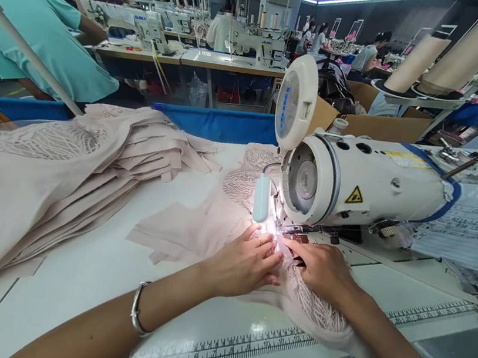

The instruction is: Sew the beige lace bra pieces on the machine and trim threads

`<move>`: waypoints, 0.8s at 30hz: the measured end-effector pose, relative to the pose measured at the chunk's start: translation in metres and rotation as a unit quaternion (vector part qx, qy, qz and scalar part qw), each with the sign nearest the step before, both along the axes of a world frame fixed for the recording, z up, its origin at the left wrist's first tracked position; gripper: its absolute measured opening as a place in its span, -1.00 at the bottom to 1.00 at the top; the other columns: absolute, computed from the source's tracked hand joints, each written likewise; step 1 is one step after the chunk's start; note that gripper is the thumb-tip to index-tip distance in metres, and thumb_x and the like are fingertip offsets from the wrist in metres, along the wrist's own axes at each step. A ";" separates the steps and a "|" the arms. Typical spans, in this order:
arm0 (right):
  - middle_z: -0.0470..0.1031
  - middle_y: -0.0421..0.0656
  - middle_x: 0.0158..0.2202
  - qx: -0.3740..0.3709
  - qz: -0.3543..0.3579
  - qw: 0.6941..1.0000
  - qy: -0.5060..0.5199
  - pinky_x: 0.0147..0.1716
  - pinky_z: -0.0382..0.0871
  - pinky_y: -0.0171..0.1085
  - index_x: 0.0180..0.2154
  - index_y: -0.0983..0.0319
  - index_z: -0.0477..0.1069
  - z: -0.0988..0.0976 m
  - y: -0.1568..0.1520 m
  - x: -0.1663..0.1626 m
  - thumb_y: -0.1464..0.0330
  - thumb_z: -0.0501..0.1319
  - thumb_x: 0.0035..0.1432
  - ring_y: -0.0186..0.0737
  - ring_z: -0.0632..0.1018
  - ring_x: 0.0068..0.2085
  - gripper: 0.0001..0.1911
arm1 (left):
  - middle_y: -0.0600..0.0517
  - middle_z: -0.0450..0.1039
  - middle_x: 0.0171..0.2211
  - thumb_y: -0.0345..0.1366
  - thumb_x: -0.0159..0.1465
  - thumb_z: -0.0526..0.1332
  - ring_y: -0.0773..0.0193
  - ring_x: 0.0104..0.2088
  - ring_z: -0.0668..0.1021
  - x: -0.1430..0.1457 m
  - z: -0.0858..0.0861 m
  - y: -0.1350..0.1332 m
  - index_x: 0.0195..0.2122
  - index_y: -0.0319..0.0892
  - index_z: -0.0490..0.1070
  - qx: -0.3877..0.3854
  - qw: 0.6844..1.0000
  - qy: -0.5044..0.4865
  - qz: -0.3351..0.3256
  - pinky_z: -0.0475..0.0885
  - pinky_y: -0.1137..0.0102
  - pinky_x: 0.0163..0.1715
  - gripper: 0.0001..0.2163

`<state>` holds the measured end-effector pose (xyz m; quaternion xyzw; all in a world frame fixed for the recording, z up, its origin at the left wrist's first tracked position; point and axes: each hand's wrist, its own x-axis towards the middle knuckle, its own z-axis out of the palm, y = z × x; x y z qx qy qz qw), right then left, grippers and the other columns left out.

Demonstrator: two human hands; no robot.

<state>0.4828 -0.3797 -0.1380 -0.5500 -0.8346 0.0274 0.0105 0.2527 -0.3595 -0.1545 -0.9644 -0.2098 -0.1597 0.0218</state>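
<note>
A pale pink garment piece [188,222] with lace panels lies under the head of a white sewing machine [375,186]. My left hand [247,263] rests on the fabric left of the lit needle area, its fingers spread and pressing down. To the right of the needle area, my right hand [324,271] grips the fabric edge, index finger stretched toward the needle. A lace section [315,302] bunches beneath that hand and hangs toward the table's front edge. The needle itself is lost in the glare of a small pale-green lamp [261,199].
Layered pink lace pieces [56,177] are heaped at the left. A measuring scale [215,350] runs along the table's front. Thread cones [418,62] stand at the upper right, near a cardboard box [384,125]. A person in a turquoise shirt [41,33] leans at the left.
</note>
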 end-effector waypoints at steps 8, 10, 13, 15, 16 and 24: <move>0.69 -0.24 -0.26 0.011 0.022 0.999 0.021 -0.33 0.35 -0.32 0.16 -0.02 0.46 -0.009 0.007 0.011 0.53 0.12 0.02 -0.23 0.62 -0.28 -0.33 | -0.18 0.54 -0.04 -0.13 0.50 -0.04 -0.02 0.06 0.48 0.000 -0.001 0.002 -0.17 -0.24 0.48 -0.013 1.000 -0.008 0.009 0.22 0.05 0.15 -0.63; 0.69 -0.22 -0.24 0.019 0.043 0.998 0.037 -0.23 0.40 -0.33 0.12 0.00 0.50 -0.015 0.009 0.015 0.53 0.14 0.04 -0.23 0.62 -0.23 -0.37 | -0.20 0.54 -0.03 -0.08 0.50 -0.06 -0.02 0.06 0.49 0.000 0.001 0.001 -0.08 -0.26 0.46 -0.016 1.000 -0.003 0.010 0.20 0.03 0.16 -0.60; 0.69 -0.20 -0.21 0.019 0.049 0.997 0.054 -0.15 0.44 -0.30 0.15 0.00 0.48 -0.022 0.012 0.020 0.48 0.16 0.09 -0.21 0.63 -0.19 -0.41 | -0.22 0.54 -0.01 -0.05 0.50 -0.07 -0.03 0.07 0.50 -0.001 0.001 0.001 -0.01 -0.27 0.43 -0.016 1.000 0.000 0.015 0.20 0.02 0.15 -0.58; 0.69 -0.19 -0.14 0.015 0.049 0.997 0.065 -0.14 0.46 -0.27 0.19 0.00 0.44 -0.025 0.014 0.022 0.44 0.17 0.12 -0.18 0.63 -0.14 -0.41 | -0.23 0.53 0.02 -0.06 0.51 -0.10 -0.05 0.09 0.49 -0.001 0.001 0.002 -0.02 -0.25 0.43 -0.009 1.000 -0.005 0.021 0.21 0.02 0.13 -0.58; 0.68 -0.19 -0.11 0.014 0.051 0.996 0.070 -0.15 0.47 -0.26 0.20 -0.01 0.43 -0.025 0.015 0.023 0.43 0.17 0.13 -0.17 0.63 -0.12 -0.41 | -0.24 0.52 0.02 -0.07 0.51 -0.11 -0.06 0.10 0.48 -0.001 0.001 0.002 -0.03 -0.26 0.44 -0.006 1.000 -0.007 0.022 0.22 0.02 0.12 -0.57; 0.66 -0.26 -0.35 0.021 0.070 0.997 0.032 -0.36 0.37 -0.35 0.10 -0.04 0.52 -0.022 0.017 0.026 0.56 0.11 0.10 -0.25 0.60 -0.29 -0.40 | -0.19 0.54 -0.02 -0.06 0.51 -0.10 0.00 0.01 0.52 -0.001 0.000 0.002 -0.01 -0.25 0.42 -0.015 0.999 0.014 0.035 0.22 0.06 0.10 -0.59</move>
